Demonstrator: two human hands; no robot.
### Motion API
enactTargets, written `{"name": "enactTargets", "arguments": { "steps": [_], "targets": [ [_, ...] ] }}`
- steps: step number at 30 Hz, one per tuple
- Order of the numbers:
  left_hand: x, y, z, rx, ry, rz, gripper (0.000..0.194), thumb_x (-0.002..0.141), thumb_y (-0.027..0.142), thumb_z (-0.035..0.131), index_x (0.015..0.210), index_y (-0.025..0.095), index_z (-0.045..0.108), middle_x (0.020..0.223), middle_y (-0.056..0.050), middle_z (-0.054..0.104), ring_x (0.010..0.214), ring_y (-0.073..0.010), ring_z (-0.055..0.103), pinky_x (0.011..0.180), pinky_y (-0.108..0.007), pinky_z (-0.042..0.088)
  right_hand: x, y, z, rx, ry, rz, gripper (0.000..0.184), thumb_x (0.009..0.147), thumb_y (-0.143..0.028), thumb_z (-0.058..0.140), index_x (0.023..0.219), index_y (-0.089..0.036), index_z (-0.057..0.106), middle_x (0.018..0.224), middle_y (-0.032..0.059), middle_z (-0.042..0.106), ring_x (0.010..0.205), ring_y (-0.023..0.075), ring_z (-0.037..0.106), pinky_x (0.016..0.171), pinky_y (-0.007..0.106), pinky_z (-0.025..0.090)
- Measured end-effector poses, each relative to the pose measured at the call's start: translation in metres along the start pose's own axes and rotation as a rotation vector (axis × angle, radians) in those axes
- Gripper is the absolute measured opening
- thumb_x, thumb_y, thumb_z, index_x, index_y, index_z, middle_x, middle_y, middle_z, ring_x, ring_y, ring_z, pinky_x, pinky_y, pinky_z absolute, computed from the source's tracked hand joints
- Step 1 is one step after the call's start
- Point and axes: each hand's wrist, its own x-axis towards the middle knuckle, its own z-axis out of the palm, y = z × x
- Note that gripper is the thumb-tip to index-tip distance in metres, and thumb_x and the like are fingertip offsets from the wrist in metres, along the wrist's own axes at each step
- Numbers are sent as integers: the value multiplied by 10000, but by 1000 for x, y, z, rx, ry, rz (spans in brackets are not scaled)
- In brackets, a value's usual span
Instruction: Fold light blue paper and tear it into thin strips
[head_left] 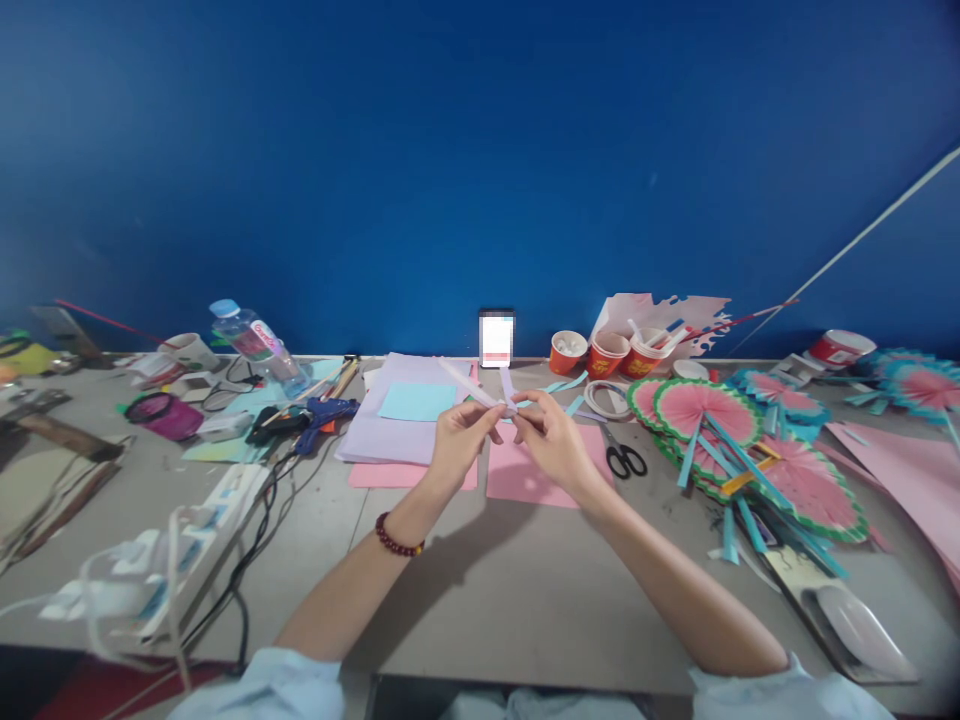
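Observation:
Both hands meet over the middle of the table, pinching a pale purple paper strip [470, 384] between their fingertips. My left hand [459, 440] is closed on it from the left, and my right hand [553, 440] grips it where the strip appears folded or crossed. A second end of the strip sticks up between the hands. Beneath them lies a pink paper sheet [525, 485]. To the left rests a stack of light purple paper [375, 435] with a light blue sheet [418, 401] on top. Black-handled scissors [626, 461] lie beside my right hand.
A phone [496, 340] stands against the blue wall. Red paper cups [609, 352] are at the back right, near watermelon-patterned paper fans [705, 415]. Leftward are a blue glue gun [322, 420], a tilted bottle [259, 340] and a power strip [214, 540] with cables.

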Motion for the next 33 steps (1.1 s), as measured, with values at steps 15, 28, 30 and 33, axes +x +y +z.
{"name": "enactTargets", "arguments": {
  "steps": [15, 28, 30, 33],
  "targets": [
    [3, -8, -2, 30, -11, 126, 237, 710, 399, 698, 744, 165, 709, 702, -46, 650, 568, -105, 510, 491, -219, 395, 2, 1, -1, -1, 21, 1, 204, 827, -333, 493, 994, -217, 505, 703, 12, 680, 565, 149, 558, 577, 267, 436],
    [1, -7, -2, 141, 75, 153, 240, 698, 402, 700, 676, 164, 718, 684, -48, 682, 660, -164, 592, 597, -260, 454, -2, -4, 1, 22, -17, -5, 207, 839, -313, 458, 1027, -228, 480, 841, 42, 699, 662, 167, 620, 654, 306, 475],
    [1, -4, -2, 116, 84, 102, 251, 688, 404, 709, 652, 156, 709, 597, -34, 651, 575, -141, 566, 532, -242, 437, -1, -5, 0, 35, -23, 10, 205, 841, -328, 465, 1018, -227, 469, 803, 33, 695, 632, 163, 613, 646, 308, 479],
    [-1, 0, -1, 80, 61, 85, 248, 691, 401, 710, 667, 155, 708, 536, -19, 606, 517, -121, 535, 468, -222, 413, -1, -5, 0, 22, -12, 14, 212, 843, -339, 459, 1021, -223, 467, 756, 23, 680, 571, 147, 577, 599, 289, 468]
  ]
}}
